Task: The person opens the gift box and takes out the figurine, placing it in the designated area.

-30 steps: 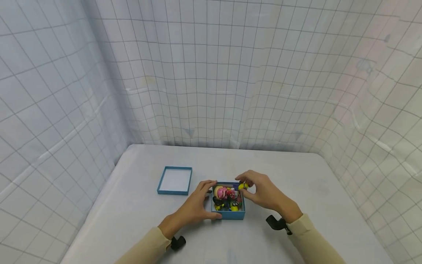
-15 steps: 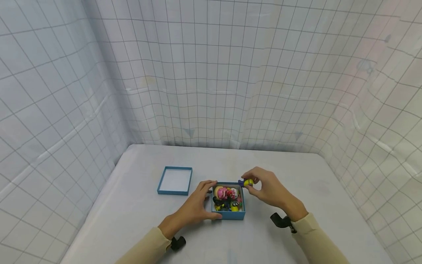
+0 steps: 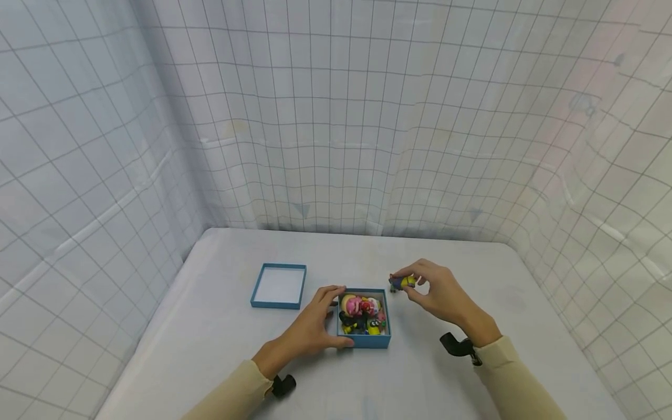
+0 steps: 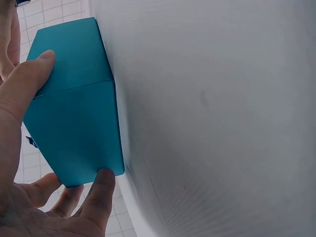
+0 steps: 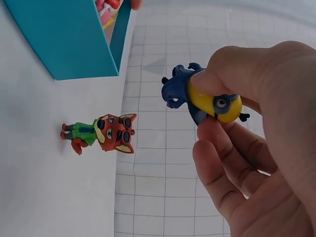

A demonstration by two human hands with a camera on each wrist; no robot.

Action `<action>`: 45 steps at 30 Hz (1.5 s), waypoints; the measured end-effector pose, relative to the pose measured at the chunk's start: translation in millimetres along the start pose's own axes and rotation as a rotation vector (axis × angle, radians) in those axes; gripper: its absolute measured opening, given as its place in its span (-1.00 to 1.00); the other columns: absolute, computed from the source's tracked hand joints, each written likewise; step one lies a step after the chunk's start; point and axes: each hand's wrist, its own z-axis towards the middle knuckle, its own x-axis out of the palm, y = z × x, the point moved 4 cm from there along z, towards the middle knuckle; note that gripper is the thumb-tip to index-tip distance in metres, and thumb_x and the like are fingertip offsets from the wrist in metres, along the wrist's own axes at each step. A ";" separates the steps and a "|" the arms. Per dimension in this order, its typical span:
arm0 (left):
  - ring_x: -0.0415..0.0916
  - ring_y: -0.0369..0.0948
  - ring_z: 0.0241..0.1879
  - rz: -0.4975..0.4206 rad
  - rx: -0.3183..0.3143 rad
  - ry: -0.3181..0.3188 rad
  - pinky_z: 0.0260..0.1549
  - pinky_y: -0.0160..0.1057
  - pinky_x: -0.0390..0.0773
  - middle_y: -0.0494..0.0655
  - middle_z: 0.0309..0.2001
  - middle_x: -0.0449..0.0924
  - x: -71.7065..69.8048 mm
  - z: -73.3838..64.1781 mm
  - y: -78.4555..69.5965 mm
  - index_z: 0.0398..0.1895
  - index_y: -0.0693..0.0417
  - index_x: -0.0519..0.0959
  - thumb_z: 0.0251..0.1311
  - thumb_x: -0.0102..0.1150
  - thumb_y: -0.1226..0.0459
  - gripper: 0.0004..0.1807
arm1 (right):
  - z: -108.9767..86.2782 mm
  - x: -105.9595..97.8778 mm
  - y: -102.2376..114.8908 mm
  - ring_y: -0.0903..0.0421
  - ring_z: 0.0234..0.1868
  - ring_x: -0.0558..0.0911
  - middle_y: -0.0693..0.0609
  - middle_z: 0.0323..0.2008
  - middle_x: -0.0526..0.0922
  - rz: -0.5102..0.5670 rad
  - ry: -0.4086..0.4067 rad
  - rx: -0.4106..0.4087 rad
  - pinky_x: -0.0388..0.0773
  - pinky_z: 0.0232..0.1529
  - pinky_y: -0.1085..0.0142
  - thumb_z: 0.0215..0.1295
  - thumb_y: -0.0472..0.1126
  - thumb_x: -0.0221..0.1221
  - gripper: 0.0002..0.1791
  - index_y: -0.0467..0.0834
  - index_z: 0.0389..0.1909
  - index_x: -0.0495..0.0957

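My left hand (image 3: 311,329) holds the left side of a blue open box (image 3: 370,342), thumb at the front corner and fingers toward the back; in the left wrist view the thumb and fingertips touch its outer walls (image 4: 79,128). Several small toy figures (image 3: 362,309) crowd the box. Beyond its right back corner, my right hand (image 3: 443,297) pinches a minion figurine (image 5: 203,100), yellow with blue clothes and a goggled eye, between thumb and fingers. It appears raised off the table. Near it a fox figurine (image 5: 101,132) in a green shirt stands upright on the table.
To the left of the box lies a shallow blue-rimmed tray (image 3: 280,284), white inside, probably the box lid. The white table (image 3: 367,379) is bordered at the back and sides by a white curtain (image 3: 336,128) with a dark grid.
My right hand has lifted the minion figurine from the box's right back corner and carried it right and back. The fox figurine has come into sight. My left hand has stayed put.
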 end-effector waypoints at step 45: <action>0.49 0.20 0.66 0.000 -0.011 0.003 0.61 0.24 0.62 0.15 0.80 0.19 1.2 1.2 0.6 0.88 0.11 0.19 0.19 0.86 0.02 0.32 | -19.8 15.6 -67.6 0.00 -0.11 0.86 -0.12 -0.01 0.83 0.005 -0.032 0.189 0.93 -0.04 0.18 0.41 -0.52 0.50 -0.70 -0.23 0.09 0.84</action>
